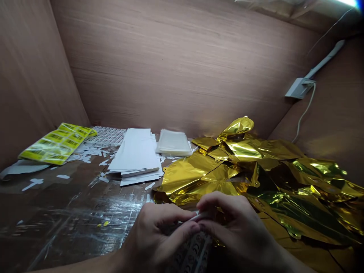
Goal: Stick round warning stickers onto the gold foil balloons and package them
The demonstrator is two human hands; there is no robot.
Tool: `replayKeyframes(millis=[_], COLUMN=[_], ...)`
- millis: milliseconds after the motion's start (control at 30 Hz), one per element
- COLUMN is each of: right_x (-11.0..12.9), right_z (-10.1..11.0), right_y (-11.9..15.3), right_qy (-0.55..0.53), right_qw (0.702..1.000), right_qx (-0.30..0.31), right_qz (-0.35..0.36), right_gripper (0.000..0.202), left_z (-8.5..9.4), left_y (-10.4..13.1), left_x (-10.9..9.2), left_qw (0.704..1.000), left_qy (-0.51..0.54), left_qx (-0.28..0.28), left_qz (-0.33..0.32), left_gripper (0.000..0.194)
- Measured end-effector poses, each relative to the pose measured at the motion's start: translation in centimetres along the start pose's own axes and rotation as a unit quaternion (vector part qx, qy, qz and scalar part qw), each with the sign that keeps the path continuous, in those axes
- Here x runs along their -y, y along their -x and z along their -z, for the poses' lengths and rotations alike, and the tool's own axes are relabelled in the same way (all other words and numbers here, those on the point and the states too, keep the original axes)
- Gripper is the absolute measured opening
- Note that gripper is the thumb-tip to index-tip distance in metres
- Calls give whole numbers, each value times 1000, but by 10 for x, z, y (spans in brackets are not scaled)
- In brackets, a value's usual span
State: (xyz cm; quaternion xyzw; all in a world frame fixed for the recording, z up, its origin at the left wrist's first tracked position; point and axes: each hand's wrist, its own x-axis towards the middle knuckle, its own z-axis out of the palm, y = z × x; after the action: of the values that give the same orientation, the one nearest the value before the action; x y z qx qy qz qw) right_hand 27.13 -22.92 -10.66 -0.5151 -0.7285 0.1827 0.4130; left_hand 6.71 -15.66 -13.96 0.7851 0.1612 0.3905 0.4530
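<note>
Pinches a printed sheet (192,252) by its apparent white upper edge, with left grip (156,225) and right grip (237,220) closed on it, likely for fine control; holds it nearer than the gold foil (184,176) and white papers (134,151), laid on the tabletop (76,212) probably for easy reach.

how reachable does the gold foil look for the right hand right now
Probably yes: the gold foil lies beside the right hand, nothing between, though that hand is holding a printed sheet.
</note>
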Motion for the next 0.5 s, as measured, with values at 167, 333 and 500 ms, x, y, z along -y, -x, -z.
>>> replayKeyframes(millis=[167,333,500], right_x=[7,5,3], right_z=[-1,-4,-6], right_y=[7,10,13], right_qy=[11,26,53], right_qw=[999,998,997], right_qx=[16,40,48], right_qz=[-33,-45,-26], right_gripper=[7,14,19], left_z=[-3,-4,-6], left_y=[-2,0,-2], left_x=[0,-1,1], left_qw=[1000,998,996], left_qy=[-18,-48,-67], left_qx=[-11,5,7], left_qz=[-4,-28,-54], left_gripper=[15,16,19])
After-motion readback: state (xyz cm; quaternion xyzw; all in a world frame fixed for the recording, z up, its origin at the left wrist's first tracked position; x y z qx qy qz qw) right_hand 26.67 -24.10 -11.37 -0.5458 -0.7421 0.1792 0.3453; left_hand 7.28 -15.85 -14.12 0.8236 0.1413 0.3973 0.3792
